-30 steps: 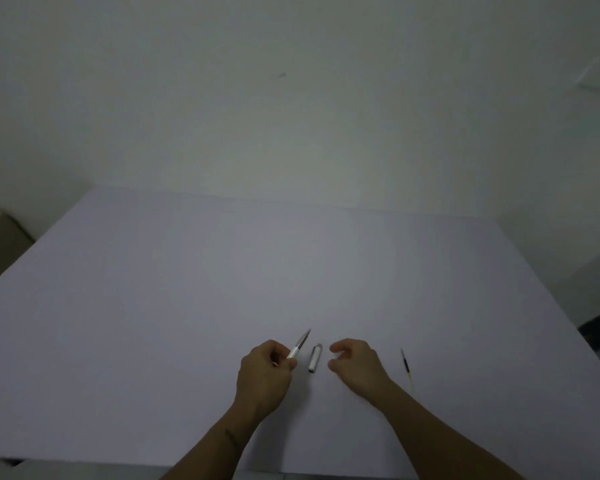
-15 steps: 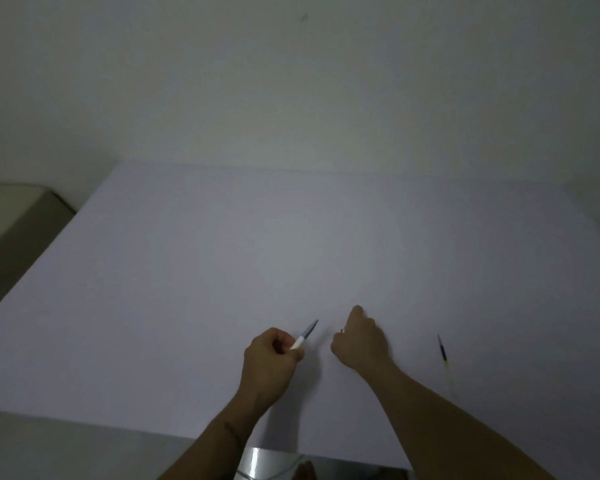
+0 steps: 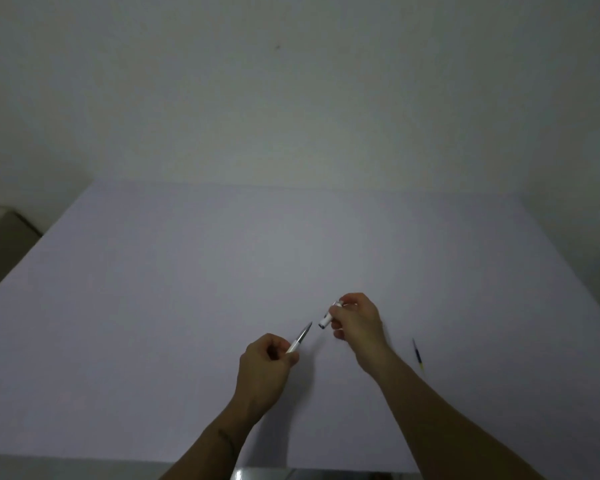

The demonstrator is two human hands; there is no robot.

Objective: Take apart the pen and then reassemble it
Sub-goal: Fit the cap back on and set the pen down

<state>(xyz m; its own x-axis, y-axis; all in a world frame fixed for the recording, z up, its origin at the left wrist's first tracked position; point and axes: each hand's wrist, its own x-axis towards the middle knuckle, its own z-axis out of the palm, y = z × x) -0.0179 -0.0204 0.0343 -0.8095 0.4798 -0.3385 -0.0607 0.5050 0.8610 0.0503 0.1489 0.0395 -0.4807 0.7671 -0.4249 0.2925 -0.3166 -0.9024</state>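
Pen held in two pieces above a pale table

The table (image 3: pixel 187 306) fills the lower view under a bare wall (image 3: pixel 291 98); the left hand (image 3: pixel 265 370), at 6 o'clock, is curled tight around the pen barrel (image 3: pixel 300 337), whose tip is aimed toward 1 o'clock; the right hand (image 3: pixel 357 320), just beside it at 2 o'clock, is pinched closed on the short cap (image 3: pixel 328 317), tilted, apart from the tip; the thin refill (image 3: pixel 418 355) is left lying on the table at 3 o'clock

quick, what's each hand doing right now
left hand: closed on the pen barrel
right hand: closed on the short pen piece
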